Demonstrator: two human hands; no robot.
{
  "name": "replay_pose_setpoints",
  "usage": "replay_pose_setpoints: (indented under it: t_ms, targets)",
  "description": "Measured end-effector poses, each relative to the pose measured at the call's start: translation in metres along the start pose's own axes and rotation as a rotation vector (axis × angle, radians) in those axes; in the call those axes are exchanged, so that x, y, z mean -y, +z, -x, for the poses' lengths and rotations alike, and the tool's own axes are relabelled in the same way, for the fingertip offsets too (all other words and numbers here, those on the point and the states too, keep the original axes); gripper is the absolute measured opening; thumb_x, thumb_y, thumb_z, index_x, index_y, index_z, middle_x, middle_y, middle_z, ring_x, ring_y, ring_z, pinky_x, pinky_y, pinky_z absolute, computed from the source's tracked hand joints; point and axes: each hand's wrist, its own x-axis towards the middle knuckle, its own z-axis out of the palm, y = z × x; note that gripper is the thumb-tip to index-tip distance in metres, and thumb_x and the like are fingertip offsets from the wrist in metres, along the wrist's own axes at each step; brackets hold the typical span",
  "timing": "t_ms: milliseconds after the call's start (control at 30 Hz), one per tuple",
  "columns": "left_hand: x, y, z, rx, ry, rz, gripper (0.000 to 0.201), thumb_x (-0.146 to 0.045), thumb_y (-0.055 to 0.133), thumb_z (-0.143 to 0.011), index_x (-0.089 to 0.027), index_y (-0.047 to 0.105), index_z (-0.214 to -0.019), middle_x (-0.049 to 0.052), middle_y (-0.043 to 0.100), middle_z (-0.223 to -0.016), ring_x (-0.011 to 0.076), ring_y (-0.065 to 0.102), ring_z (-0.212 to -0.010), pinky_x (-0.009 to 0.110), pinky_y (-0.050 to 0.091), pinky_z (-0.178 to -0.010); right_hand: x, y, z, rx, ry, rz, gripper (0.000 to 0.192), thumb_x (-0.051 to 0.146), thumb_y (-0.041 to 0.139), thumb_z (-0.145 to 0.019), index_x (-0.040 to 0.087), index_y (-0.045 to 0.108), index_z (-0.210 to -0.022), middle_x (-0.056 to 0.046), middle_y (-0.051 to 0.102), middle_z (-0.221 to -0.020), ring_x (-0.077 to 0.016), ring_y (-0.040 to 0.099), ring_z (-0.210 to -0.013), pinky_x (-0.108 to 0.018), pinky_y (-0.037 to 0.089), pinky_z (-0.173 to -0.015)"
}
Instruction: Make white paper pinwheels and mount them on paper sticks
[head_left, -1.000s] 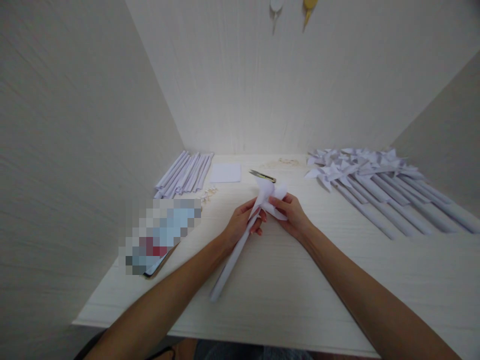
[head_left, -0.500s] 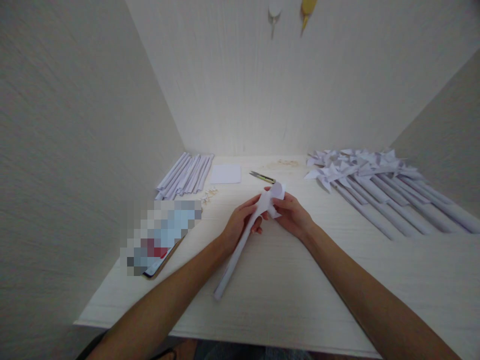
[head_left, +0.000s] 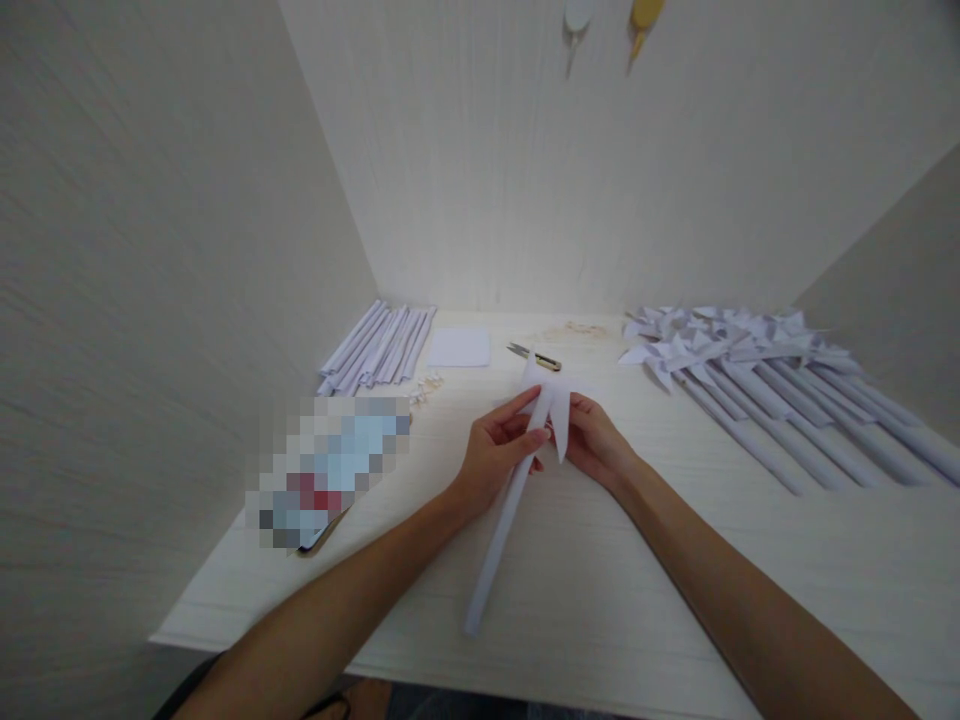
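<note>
Left fingers (head_left: 517, 405) curled near right fingers (head_left: 585, 408)

I had my left hand (head_left: 495, 455) and right hand (head_left: 604, 440), two in all, on one paper pinwheel (head_left: 510, 505). I counted one pair of snips (head_left: 547, 362), one white paper rectangle (head_left: 459, 347), one phone (head_left: 349, 458) and two wall hooks (head_left: 646, 14). The paper rolls (head_left: 382, 345) and piled pinwheels (head_left: 757, 385) each numbered several, overlapping too much to count.
</note>
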Motion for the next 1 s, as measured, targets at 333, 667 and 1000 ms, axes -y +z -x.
replay_pose_setpoints:
  t_ms: [333, 667, 1000]
  targets:
    - [-0.002, -0.001, -0.003, -0.027, 0.022, -0.025, 0.055, -0.026, 0.069, -0.058, -0.017, 0.053, -0.11, 0.0, 0.064, -0.069, 0.0064, 0.05, -0.047, 0.019, 0.043, -0.043, 0.003, -0.001, 0.002, 0.027, -0.014, -0.011, 0.014, 0.02, 0.068, -0.057, 0.018, 0.064, -0.07, 0.0, 0.064, -0.064, -0.0121, 0.054, -0.056, -0.027, 0.043, -0.053]
    - [-0.008, -0.011, -0.009, 0.095, -0.142, 0.236, 0.013, -0.022, 0.06, -0.067, -0.012, 0.052, -0.071, -0.001, 0.055, -0.064, 0.001, 0.037, -0.041, 0.012, 0.029, -0.034, 0.008, -0.007, -0.001, -0.065, -0.048, -0.163, 0.02, 0.026, 0.07, -0.058, 0.023, 0.063, -0.077, 0.002, 0.065, -0.086, -0.0115, 0.056, -0.079, -0.023, 0.042, -0.066]
    - [-0.001, -0.007, -0.009, 0.143, -0.248, 0.119, 0.016, -0.027, 0.059, -0.068, -0.013, 0.051, -0.07, -0.001, 0.052, -0.061, 0.0021, 0.037, -0.041, 0.013, 0.025, -0.033, 0.005, 0.0, 0.002, -0.039, -0.027, 0.002, 0.017, 0.027, 0.071, -0.053, 0.018, 0.06, -0.062, 0.002, 0.061, -0.057, -0.0104, 0.051, -0.052, -0.025, 0.041, -0.054]
